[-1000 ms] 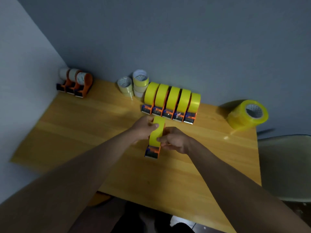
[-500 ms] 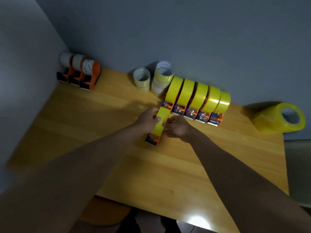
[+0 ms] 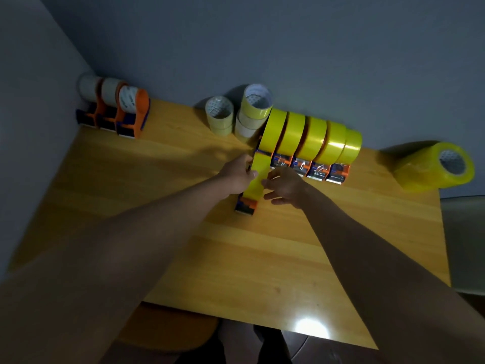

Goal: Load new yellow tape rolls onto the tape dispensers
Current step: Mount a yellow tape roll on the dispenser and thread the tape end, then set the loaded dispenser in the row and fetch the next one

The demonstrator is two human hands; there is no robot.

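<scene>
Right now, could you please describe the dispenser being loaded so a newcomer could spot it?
On the table, find the row of five loaded dispensers by the wall. The dispenser sits just in front of the row's left end, alone, held between both hands.

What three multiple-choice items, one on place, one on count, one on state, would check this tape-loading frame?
1. Where does the pack of new yellow rolls lie?
A. far right of the table
B. far left corner
C. on the chair

2. How many loaded dispensers stand in the back row?
A. three
B. five
C. seven

3. What holds the dispenser in front of the row?
A. nothing
B. the right hand alone
C. both hands

Answers:
1 A, it lies on its side by the table's right edge.
2 B, five yellow rolls sit side by side.
3 C, the left hand grips its left side, and the right hand's fingers touch its right.
</scene>
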